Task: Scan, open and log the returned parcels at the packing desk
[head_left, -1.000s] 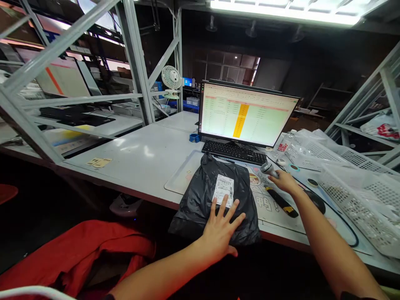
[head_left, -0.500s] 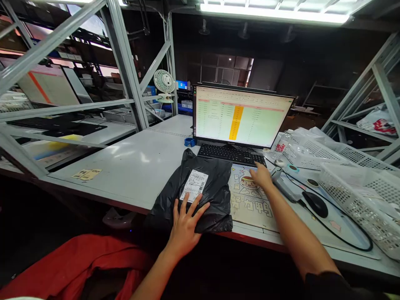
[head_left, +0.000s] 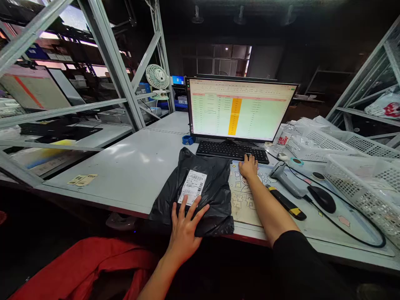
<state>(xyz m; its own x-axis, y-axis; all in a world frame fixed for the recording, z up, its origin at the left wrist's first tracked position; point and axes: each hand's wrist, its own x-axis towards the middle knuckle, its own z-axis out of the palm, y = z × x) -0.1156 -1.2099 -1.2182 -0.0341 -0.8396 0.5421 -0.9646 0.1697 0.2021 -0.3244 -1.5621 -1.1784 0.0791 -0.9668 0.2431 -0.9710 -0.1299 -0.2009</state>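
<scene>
My left hand [head_left: 186,225] lies with fingers spread on a black plastic mailer bag [head_left: 215,187] at the table's front edge. Just above those fingertips, a white shipping label [head_left: 194,183] with a barcode is stuck to the bag. My right hand [head_left: 249,166] reaches to the front edge of a black keyboard [head_left: 218,150], fingers stretched onto its keys and holding nothing. Behind the keyboard stands a monitor [head_left: 206,112] showing a spreadsheet with an orange column. A printed desk mat [head_left: 242,204] lies beneath my right forearm.
Right of my forearm lie a utility knife [head_left: 286,202], a grey barcode scanner [head_left: 287,181] with a cable, and a black mouse [head_left: 321,199]. White perforated baskets [head_left: 356,187] line the right side. A blue tape dispenser [head_left: 188,140] sits left of the monitor; a metal frame [head_left: 109,62] rises at left.
My right hand has shifted left along the keyboard's front edge, uncovering the utility knife beside my forearm. My left hand stays on the bag. A cell outline on the spreadsheet has changed position.
</scene>
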